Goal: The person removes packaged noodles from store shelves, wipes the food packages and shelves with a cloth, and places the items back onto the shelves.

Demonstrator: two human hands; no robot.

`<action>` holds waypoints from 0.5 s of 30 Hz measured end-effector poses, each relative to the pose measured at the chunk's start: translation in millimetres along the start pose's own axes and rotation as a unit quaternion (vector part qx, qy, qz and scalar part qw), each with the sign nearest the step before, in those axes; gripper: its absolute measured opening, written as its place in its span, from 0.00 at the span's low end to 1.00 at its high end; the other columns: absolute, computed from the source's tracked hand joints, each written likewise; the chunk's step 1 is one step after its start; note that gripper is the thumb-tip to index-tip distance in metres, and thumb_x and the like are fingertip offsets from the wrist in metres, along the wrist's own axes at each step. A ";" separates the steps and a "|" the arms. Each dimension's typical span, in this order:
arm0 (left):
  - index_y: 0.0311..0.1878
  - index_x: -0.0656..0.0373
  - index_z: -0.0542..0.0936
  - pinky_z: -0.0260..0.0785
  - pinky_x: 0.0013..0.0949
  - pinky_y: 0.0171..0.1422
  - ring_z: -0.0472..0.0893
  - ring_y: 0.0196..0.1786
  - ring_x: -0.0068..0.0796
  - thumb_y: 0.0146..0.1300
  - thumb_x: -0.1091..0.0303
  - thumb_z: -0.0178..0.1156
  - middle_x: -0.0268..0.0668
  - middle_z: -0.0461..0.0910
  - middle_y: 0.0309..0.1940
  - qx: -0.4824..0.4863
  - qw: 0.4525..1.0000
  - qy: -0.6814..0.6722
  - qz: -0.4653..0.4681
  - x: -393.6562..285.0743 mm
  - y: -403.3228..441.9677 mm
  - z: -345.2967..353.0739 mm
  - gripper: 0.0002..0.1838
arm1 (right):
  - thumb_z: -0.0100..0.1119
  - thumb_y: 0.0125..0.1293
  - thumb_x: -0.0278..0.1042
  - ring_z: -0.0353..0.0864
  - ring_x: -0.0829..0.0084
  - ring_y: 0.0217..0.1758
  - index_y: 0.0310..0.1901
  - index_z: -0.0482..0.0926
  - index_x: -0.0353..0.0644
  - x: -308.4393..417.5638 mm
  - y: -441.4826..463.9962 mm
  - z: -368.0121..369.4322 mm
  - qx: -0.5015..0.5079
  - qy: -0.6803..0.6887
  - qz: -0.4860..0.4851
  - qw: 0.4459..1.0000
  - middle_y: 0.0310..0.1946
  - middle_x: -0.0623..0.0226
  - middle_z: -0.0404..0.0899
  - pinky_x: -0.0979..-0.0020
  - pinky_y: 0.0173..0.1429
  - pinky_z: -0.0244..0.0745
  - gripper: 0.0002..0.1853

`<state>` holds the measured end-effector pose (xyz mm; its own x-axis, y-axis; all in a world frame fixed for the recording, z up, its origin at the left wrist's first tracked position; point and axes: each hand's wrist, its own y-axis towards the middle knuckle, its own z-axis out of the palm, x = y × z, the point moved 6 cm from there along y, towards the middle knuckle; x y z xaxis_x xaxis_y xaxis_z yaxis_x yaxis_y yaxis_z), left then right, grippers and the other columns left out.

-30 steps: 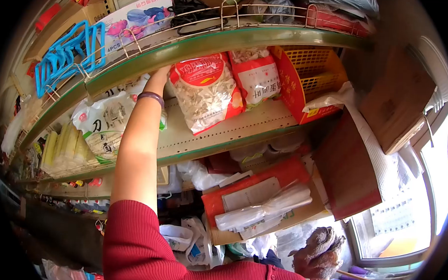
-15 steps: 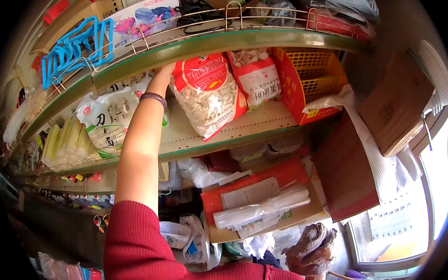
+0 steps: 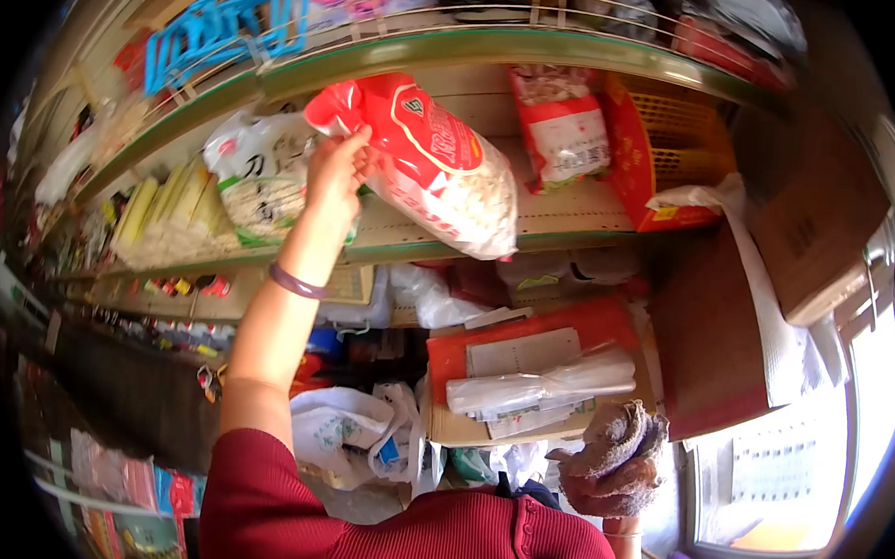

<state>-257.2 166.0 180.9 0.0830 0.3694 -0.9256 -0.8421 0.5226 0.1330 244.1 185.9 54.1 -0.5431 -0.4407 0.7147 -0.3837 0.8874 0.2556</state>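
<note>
My left hand point(image 3: 338, 171), a bracelet on its wrist, is closed on the gathered red corner of a large plastic bag of pale dried noodles point(image 3: 442, 169). The bag hangs tilted in front of the shelf, its lower end toward the right. At the bottom right, my right hand point(image 3: 624, 527) is closed on a greyish-brown bunched rag point(image 3: 614, 462), which hides most of its fingers. A smaller red and white bag point(image 3: 564, 135) stands on the shelf to the right of the held one. Left of my left hand sits a white noodle package point(image 3: 262, 172).
A red and yellow box point(image 3: 663, 149) stands on the same shelf, at the right. Blue hangers point(image 3: 224, 25) sit on the shelf above, behind a wire rail. Below is an open carton point(image 3: 521, 433) with papers and rolled plastic. Brown cardboard point(image 3: 715, 331) juts out at right.
My left hand has drawn the large bag leftward and out from its place, tilting it. The smaller bag is now apart from it. The rag remains in my right hand, and the view has shifted.
</note>
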 end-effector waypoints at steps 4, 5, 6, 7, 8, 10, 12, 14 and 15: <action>0.31 0.52 0.74 0.64 0.21 0.27 0.74 0.26 0.18 0.55 0.63 0.62 0.28 0.75 0.21 -0.062 0.995 -0.036 -0.065 35.7 -19.9 -81.0 0.07 | 0.60 0.41 0.38 0.63 0.55 0.60 0.42 0.76 0.43 7.3 0.2 10.0 0.023 0.009 -0.026 0.999 0.47 0.53 0.72 0.52 0.64 0.52 0.22; 0.31 0.51 0.74 0.64 0.21 0.27 0.74 0.25 0.18 0.54 0.62 0.62 0.27 0.75 0.21 -0.090 0.992 -0.033 -0.078 39.7 -29.9 -93.6 0.07 | 0.60 0.41 0.38 0.63 0.55 0.60 0.42 0.76 0.43 10.6 1.4 12.9 0.027 0.009 -0.031 0.999 0.47 0.53 0.72 0.52 0.64 0.52 0.22; 0.31 0.50 0.74 0.62 0.22 0.26 0.74 0.25 0.18 0.54 0.60 0.63 0.26 0.74 0.20 -0.115 0.989 -0.014 -0.090 42.2 -39.6 -101.9 0.09 | 0.60 0.41 0.38 0.63 0.55 0.60 0.42 0.76 0.43 13.0 2.7 15.2 0.032 0.010 -0.037 0.999 0.47 0.53 0.72 0.52 0.64 0.52 0.22; 0.29 0.49 0.73 0.60 0.21 0.25 0.73 0.24 0.17 0.53 0.56 0.64 0.24 0.72 0.19 -0.130 0.988 0.010 -0.085 44.0 -48.3 -111.1 0.11 | 0.60 0.41 0.38 0.63 0.55 0.60 0.42 0.76 0.43 16.2 3.3 18.4 0.037 0.011 -0.045 0.998 0.47 0.53 0.72 0.52 0.64 0.52 0.22; 0.32 0.49 0.73 0.62 0.23 0.29 0.74 0.27 0.19 0.51 0.52 0.65 0.26 0.73 0.22 -0.145 0.985 0.028 -0.090 45.1 -53.2 -119.1 0.15 | 0.60 0.40 0.38 0.63 0.55 0.60 0.42 0.76 0.43 18.6 2.5 21.8 0.043 0.012 -0.049 0.998 0.47 0.53 0.72 0.52 0.64 0.52 0.22; 0.35 0.50 0.73 0.63 0.25 0.33 0.75 0.31 0.20 0.49 0.47 0.65 0.27 0.73 0.24 -0.164 0.981 0.044 -0.095 44.6 -61.2 -127.9 0.19 | 0.60 0.40 0.38 0.62 0.55 0.60 0.42 0.76 0.43 23.1 2.1 26.4 0.049 0.013 -0.058 0.997 0.47 0.53 0.72 0.51 0.64 0.52 0.22; 0.42 0.53 0.72 0.63 0.33 0.43 0.73 0.42 0.25 0.46 0.39 0.64 0.32 0.73 0.33 -0.262 0.962 0.026 -0.075 32.4 -69.8 -137.7 0.30 | 0.60 0.40 0.37 0.62 0.55 0.60 0.42 0.76 0.43 27.5 1.9 30.8 0.053 0.015 -0.066 0.996 0.48 0.53 0.72 0.51 0.64 0.51 0.22; 0.45 0.54 0.71 0.62 0.37 0.46 0.71 0.46 0.26 0.44 0.36 0.63 0.34 0.72 0.37 -0.222 0.973 0.023 -0.068 24.0 -62.7 -133.8 0.35 | 0.61 0.40 0.37 0.62 0.55 0.61 0.42 0.76 0.43 30.5 1.5 34.1 0.056 0.018 -0.074 0.996 0.48 0.53 0.72 0.51 0.64 0.51 0.22; 0.48 0.55 0.70 0.60 0.40 0.49 0.68 0.50 0.27 0.42 0.33 0.63 0.36 0.71 0.41 -0.177 0.982 0.021 -0.064 20.0 -57.9 -126.5 0.39 | 0.61 0.40 0.37 0.62 0.55 0.61 0.42 0.76 0.43 31.9 1.2 34.9 0.057 0.018 -0.077 0.995 0.48 0.53 0.71 0.51 0.64 0.51 0.23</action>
<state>-274.2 45.9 109.8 0.1844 0.2813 -0.9417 -0.9593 0.2601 -0.1101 200.2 168.1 54.5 -0.4441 -0.5638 0.6963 -0.5443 0.7871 0.2902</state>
